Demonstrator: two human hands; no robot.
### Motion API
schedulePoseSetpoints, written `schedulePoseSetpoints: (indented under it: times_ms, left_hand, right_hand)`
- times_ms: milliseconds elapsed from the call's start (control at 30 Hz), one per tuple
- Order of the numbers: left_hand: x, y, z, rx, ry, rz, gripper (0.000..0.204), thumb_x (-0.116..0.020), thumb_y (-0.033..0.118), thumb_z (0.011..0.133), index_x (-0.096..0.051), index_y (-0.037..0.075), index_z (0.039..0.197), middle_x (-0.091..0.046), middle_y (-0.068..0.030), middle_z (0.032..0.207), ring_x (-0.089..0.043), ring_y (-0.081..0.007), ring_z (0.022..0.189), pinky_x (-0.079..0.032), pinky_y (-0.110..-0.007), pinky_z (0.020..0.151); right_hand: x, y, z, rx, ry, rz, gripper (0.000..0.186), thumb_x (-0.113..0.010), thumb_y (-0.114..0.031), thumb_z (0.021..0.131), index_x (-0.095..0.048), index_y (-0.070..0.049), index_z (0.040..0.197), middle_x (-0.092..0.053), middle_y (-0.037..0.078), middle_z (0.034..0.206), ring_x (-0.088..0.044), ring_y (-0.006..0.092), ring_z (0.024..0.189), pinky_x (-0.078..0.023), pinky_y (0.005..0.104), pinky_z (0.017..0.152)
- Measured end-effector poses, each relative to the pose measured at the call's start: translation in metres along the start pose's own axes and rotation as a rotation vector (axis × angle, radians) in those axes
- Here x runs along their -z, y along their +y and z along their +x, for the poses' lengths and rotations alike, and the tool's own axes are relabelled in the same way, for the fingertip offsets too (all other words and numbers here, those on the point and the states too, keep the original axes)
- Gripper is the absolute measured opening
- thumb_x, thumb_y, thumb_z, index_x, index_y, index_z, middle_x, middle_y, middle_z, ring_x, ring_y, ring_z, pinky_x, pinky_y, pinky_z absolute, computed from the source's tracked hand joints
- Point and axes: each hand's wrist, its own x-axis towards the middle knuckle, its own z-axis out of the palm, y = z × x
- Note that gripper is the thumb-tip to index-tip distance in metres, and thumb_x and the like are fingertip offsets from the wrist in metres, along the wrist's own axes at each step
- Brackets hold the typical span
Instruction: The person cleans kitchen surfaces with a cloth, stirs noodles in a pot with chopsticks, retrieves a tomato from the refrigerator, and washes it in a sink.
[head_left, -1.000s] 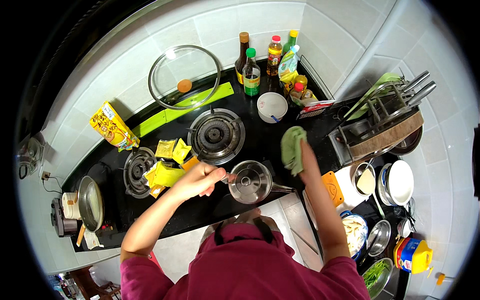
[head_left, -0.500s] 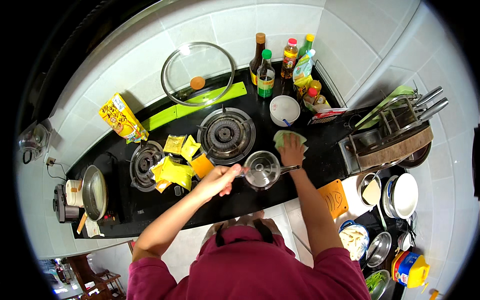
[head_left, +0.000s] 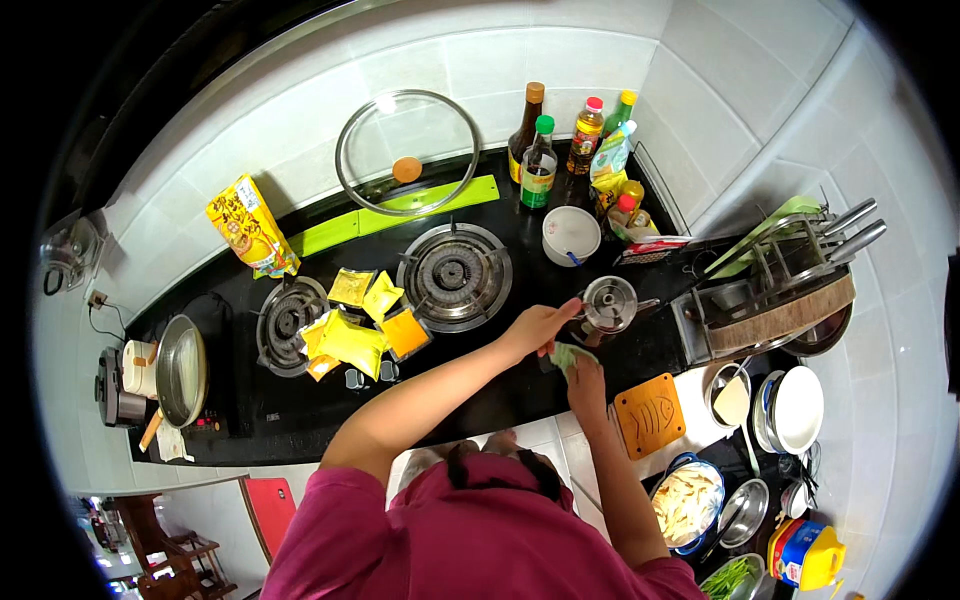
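My left hand [head_left: 541,330] is closed on the handle of a small teapot-like pot [head_left: 609,303] with a shiny, see-through-looking top and a spout pointing right. The pot is at the right part of the black counter, below a white bowl [head_left: 571,236]. Nearer to me, my right hand [head_left: 585,382] grips a bunched light-green cloth [head_left: 568,356] close to the counter's front edge. The cloth's far end lies just below the pot and beside my left fingers; whether it touches them I cannot tell.
Yellow packets [head_left: 350,342] lie around the left burner [head_left: 290,325]; the larger burner [head_left: 454,277] is at mid-counter. Sauce bottles [head_left: 538,170] line the back wall. A knife rack [head_left: 770,285], orange board [head_left: 650,415] and bowl of pale slices [head_left: 689,503] are on the right.
My left hand has carried the pot to the right and away from me. My right hand has drawn the cloth back toward me, and the cloth, spread flat before, is now bunched.
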Motion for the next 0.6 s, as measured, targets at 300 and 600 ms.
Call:
schedulePoseSetpoints:
  times_ms: [300, 600]
  left_hand:
    - [-0.020, -0.031, 0.043, 0.061, -0.003, 0.102, 0.079, -0.038, 0.074, 0.070, -0.064, 0.000, 0.075, -0.051, -0.0083, 0.046, -0.055, -0.0158, 0.042, -0.042, -0.026, 0.039]
    - [-0.031, -0.043, 0.047, 0.088, -0.055, -0.048, 0.074, -0.039, 0.071, 0.072, -0.059, 0.000, 0.079, -0.051, -0.0062, 0.057, -0.054, -0.0145, 0.041, -0.040, -0.025, 0.034]
  right_hand:
    - [-0.019, -0.039, -0.032, 0.228, -0.211, -0.215, 0.046, -0.048, -0.015, 0.081, -0.037, -0.008, 0.125, -0.032, 0.013, 0.131, -0.027, 0.0328, 0.122, -0.022, 0.0494, 0.099]
    - [-0.039, -0.043, -0.020, 0.492, -0.455, -0.213, 0.043, -0.049, -0.017, 0.080, -0.043, -0.007, 0.122, -0.039, 0.017, 0.126, -0.031, 0.0338, 0.120, -0.024, 0.0474, 0.098]
